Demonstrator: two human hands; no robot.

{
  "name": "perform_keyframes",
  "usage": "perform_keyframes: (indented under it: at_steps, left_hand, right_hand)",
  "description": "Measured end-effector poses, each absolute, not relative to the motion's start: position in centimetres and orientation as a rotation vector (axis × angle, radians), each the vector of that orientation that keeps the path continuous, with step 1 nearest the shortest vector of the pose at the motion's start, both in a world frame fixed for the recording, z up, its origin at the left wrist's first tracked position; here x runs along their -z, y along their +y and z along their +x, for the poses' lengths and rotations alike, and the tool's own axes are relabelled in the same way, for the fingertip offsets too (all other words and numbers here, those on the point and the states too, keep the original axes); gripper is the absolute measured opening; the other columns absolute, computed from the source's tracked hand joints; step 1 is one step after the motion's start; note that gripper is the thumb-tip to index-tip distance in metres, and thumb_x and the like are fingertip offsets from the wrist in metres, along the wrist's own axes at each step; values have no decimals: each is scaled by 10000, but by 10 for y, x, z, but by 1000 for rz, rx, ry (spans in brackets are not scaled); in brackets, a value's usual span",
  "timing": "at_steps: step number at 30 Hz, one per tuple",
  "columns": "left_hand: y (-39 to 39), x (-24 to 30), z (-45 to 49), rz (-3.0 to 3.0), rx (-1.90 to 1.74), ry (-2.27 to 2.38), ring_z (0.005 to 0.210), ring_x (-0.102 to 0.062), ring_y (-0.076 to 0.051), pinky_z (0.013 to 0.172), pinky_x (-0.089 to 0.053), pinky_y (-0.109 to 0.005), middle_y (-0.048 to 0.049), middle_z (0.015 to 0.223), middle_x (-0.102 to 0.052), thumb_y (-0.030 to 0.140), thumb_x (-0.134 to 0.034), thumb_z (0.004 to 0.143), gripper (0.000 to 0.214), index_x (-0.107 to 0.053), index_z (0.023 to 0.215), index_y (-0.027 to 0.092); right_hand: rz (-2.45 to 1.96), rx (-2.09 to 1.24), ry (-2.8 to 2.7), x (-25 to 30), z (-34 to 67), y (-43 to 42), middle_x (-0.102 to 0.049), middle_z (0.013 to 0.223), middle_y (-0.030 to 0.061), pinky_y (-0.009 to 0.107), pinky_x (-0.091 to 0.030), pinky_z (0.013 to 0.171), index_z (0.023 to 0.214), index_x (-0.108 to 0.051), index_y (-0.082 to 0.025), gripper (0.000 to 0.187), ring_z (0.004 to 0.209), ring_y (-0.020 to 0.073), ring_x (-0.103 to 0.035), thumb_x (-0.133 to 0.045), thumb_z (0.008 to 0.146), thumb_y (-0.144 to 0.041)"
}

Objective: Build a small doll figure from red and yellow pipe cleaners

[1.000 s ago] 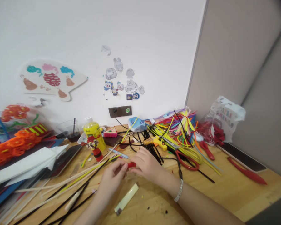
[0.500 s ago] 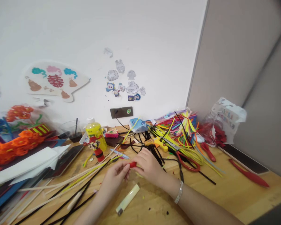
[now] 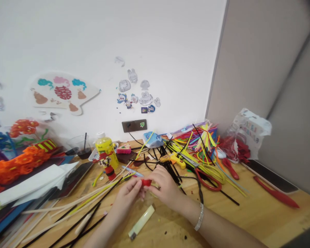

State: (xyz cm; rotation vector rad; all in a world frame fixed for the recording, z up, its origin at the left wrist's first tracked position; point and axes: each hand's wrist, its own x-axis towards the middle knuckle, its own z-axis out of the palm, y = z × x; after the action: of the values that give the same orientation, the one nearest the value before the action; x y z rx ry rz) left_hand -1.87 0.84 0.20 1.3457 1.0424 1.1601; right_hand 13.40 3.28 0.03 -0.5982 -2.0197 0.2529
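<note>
Both of my hands meet over the wooden table [image 3: 260,213] near its middle. My left hand [image 3: 127,198] and my right hand [image 3: 165,189] pinch a small red fuzzy piece [image 3: 146,182] between their fingertips. A silver bracelet [image 3: 199,217] sits on my right wrist. A pale yellow lighter [image 3: 141,223] lies on the table just below my hands. Long black, yellow and cream pipe cleaners [image 3: 74,206] fan out to the left of them.
A yellow glue gun [image 3: 172,158], red-handled scissors [image 3: 205,179] and a heap of coloured pipe cleaners [image 3: 196,137] lie behind my hands. A yellow bottle [image 3: 104,150] with a small figure stands at left-centre. Orange craft flowers [image 3: 12,165], white sheets, a plastic bag [image 3: 248,132] and a red knife [image 3: 275,193] surround them.
My hands stay together on the red piece and have lifted it slightly. The view has tilted a little, so everything sits lower in the picture.
</note>
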Motion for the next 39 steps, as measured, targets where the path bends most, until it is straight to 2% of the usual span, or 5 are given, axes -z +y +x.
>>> perform_keyframes:
  at_steps: [10, 26, 34, 36, 39]
  left_hand:
    - [11, 1, -28, 1327, -1191, 1011, 505, -421, -81, 511, -326, -191, 40, 529, -519, 433, -623, 702, 284, -598, 749, 154]
    - [3, -11, -25, 1398, -1231, 1144, 495, -430, -92, 500, -337, -208, 42, 519, -507, 422, -622, 690, 273, -593, 684, 150]
    - [8, -14, -30, 1231, -1269, 1087, 484, -444, -89, 485, -344, -206, 25, 539, -549, 438, -662, 635, 295, -605, 699, 156]
    - [12, -16, -40, 1245, -1233, 1120, 478, -443, -89, 478, -340, -204, 23, 520, -542, 457, -645, 648, 309, -598, 666, 152]
    - [20, -18, -65, 1266, -1196, 1217, 461, -444, -87, 467, -335, -201, 20, 504, -547, 500, -623, 652, 353, -574, 621, 152]
  right_hand:
    - [-592, -558, -1918, -1, 132, 32, -655, 812, 29, 284, -425, 737, 871, -647, -195, 136, 785, 153, -562, -607, 775, -282]
    - [-597, -588, -1848, 3, 127, 26, -652, 809, 34, 306, -436, 757, 842, -651, -196, 96, 809, 163, -561, -624, 756, -229]
    - [-718, -1098, -1598, 4, 120, 27, -666, 892, 52, 308, -459, 778, 884, -646, -172, 172, 850, 182, -606, -610, 741, -260]
    - [-701, -1154, -1601, 6, 121, 29, -662, 921, 60, 311, -453, 792, 918, -636, -168, 206, 870, 185, -604, -566, 773, -297]
    - [-829, -1139, -1546, 11, 121, 36, -657, 815, 60, 300, -454, 732, 848, -634, -145, 234, 786, 184, -604, -511, 795, -338]
